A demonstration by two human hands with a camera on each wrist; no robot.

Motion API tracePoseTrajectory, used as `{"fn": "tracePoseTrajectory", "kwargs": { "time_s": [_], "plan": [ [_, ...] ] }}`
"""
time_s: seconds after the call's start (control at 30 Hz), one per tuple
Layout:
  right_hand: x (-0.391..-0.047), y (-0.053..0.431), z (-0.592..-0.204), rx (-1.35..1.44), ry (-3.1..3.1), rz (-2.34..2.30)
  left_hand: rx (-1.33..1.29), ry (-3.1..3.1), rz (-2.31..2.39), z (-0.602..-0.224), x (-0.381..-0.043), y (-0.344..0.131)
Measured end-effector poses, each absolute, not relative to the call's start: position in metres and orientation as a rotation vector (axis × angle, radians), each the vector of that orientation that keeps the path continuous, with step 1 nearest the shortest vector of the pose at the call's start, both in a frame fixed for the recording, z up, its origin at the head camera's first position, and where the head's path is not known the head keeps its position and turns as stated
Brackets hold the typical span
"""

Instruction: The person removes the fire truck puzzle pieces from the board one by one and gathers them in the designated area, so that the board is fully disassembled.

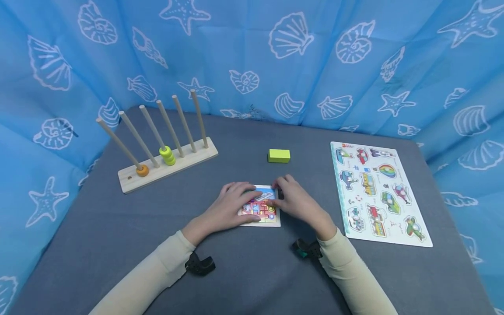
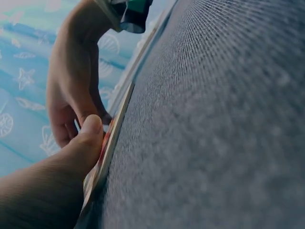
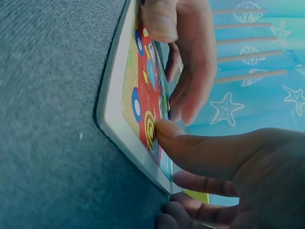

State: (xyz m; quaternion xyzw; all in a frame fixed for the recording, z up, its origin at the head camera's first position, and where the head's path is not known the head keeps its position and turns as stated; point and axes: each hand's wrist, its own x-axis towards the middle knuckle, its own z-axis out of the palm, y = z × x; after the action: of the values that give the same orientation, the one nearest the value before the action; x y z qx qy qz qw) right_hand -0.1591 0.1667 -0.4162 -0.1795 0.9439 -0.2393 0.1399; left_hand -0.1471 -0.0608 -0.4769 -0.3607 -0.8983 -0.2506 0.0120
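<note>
A small jigsaw puzzle (image 1: pixel 260 214) in a pale wooden frame lies on the table, its picture red, yellow and blue. My left hand (image 1: pixel 232 204) rests over its left side, fingers stretched across it and thumb along the near part. With the right hand (image 1: pixel 296 199) I grip the puzzle's right side. In the right wrist view the right thumb (image 3: pixel 169 131) presses on a yellow ringed circle, and the other fingers bend at the frame's edge. The left wrist view has the left thumb (image 2: pixel 90 131) on the puzzle (image 2: pixel 108 148), the right hand (image 2: pixel 71 76) beyond.
Behind the puzzle stands a yellow-green block (image 1: pixel 278 156). At the back left is a wooden peg stand (image 1: pixel 185 162) with upright rods, orange beads (image 1: pixel 142 170) and green beads (image 1: pixel 167 155). A white vehicle puzzle board (image 1: pixel 362 223) lies to the right. A blue shell-print curtain (image 1: pixel 252 48) surrounds the table.
</note>
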Motion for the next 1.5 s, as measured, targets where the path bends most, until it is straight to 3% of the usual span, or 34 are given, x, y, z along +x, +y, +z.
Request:
{"fn": "tracePoseTrajectory", "kwargs": {
  "time_s": [0.5, 1.0, 1.3, 1.5],
  "plan": [
    [-0.164, 0.170, -0.417, -0.505, 2.697, -0.765, -0.796, -2.904, -0.943, -0.471, -0.157, -0.043],
    [-0.161, 0.166, -0.419, -0.461, 2.736, -0.725, -0.865, -2.883, -0.832, -0.473, -0.157, -0.045],
    [-0.145, 0.154, -0.406, -0.297, 2.824, -0.622, -0.857, -2.884, -0.846, -0.476, -0.156, -0.044],
    [-0.145, 0.152, -0.401, -0.133, 2.699, -0.791, -0.857, -2.865, -0.845, -0.478, -0.158, -0.046]
  ]
}}
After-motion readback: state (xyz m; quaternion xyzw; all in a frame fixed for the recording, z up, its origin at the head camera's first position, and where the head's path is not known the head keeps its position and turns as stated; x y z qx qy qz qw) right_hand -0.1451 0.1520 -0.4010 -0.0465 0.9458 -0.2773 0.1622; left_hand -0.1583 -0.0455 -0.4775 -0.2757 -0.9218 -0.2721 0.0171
